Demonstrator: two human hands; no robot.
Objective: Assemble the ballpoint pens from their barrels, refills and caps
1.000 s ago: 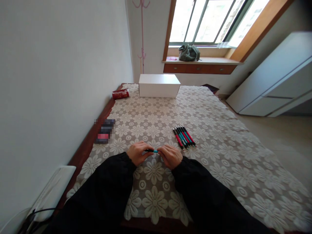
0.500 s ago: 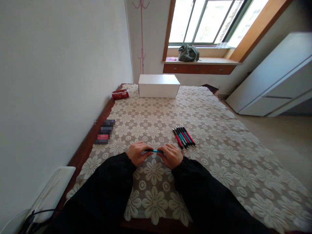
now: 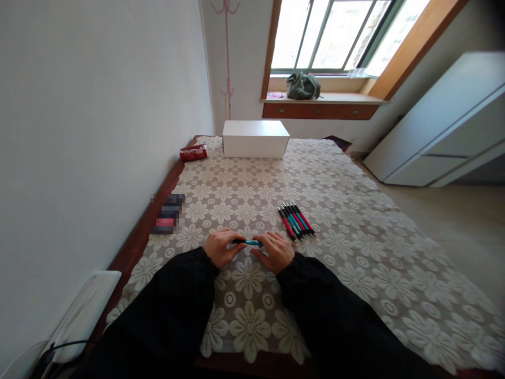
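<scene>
A slim pen (image 3: pixel 253 242) with a teal barrel and a black section lies level between my two hands, just above the tablecloth. My left hand (image 3: pixel 221 247) pinches its black part between thumb and fingers. At the teal end, the fingers of my right hand (image 3: pixel 276 250) are on the pen, while the right thumb sits a little below it, with a small gap. The far tip of the pen is hidden by my right fingers. Beyond my right hand lies a row of several pens (image 3: pixel 295 221), red, teal and black, their silver points facing away from me.
A flowered lace cloth (image 3: pixel 248 323) covers the table. At its far end stand a white box (image 3: pixel 255 146) and a red packet (image 3: pixel 193 152). A blurred dark item (image 3: pixel 169 214) lies at the left edge, near the wall. A white panel-like object (image 3: pixel 89 310) with cables is at lower left.
My right thumb has dropped slightly away from the pen, and more of the teal barrel shows. My left hand keeps its pinch. The view has shifted a little.
</scene>
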